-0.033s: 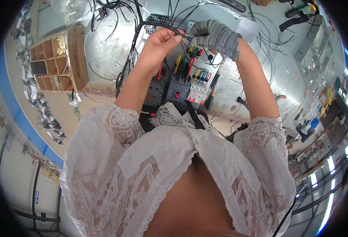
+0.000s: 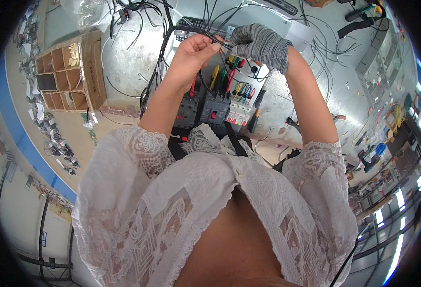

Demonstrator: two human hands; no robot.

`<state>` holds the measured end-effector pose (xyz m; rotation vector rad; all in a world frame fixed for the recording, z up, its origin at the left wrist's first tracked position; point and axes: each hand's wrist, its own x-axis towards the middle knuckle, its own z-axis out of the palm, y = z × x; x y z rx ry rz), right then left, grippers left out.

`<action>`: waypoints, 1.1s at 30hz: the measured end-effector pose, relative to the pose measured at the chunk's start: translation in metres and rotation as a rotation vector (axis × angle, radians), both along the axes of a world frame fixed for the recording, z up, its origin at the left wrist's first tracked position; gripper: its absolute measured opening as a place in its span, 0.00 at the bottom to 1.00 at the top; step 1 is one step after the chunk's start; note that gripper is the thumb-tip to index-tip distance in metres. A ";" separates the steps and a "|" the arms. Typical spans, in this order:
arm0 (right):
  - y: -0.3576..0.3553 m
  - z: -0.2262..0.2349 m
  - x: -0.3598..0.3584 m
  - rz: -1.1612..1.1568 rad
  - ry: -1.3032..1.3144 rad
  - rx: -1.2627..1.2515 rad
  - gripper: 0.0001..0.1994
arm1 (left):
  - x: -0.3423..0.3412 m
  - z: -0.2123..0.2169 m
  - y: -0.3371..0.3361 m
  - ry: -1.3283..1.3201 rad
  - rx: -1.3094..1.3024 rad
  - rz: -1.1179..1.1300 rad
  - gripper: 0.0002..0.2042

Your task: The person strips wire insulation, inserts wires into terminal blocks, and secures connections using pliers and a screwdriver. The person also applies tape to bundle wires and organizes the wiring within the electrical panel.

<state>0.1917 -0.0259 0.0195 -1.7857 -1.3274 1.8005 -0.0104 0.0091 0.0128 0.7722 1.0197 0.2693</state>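
Bare and pinched at the thumb and fingertips, my left hand (image 2: 198,51) holds thin black wires (image 2: 215,37) above an electrical panel (image 2: 246,79). My right hand (image 2: 262,47), in a grey knit glove, is closed on the same wires just to the right; its fingertips are mostly hidden. Below both hands, a dark circuit breaker (image 2: 214,114) with a red switch is mounted on the panel. Beside it sits a white row of small breakers (image 2: 239,114) with yellow, green, blue and red wire ends above. A terminal strip (image 2: 191,22) lies behind my left hand.
At the left stands a cardboard box (image 2: 93,71) divided into compartments. A thick black wire harness (image 2: 161,57) runs along the panel's left side. Loose black wires (image 2: 323,52) spread over the metal tabletop (image 2: 282,119) at right. A screwdriver (image 2: 255,119) lies beside the small breakers.
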 end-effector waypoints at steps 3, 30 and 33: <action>0.010 0.017 -0.007 0.127 -0.207 -0.029 0.12 | -0.001 -0.002 -0.001 0.018 0.006 -0.009 0.05; -0.015 0.019 -0.030 0.065 -0.510 0.307 0.12 | 0.017 -0.003 -0.016 0.055 0.092 0.165 0.02; -0.025 0.020 -0.037 -0.126 -0.435 0.277 0.10 | 0.015 -0.002 -0.015 0.011 0.087 0.213 0.02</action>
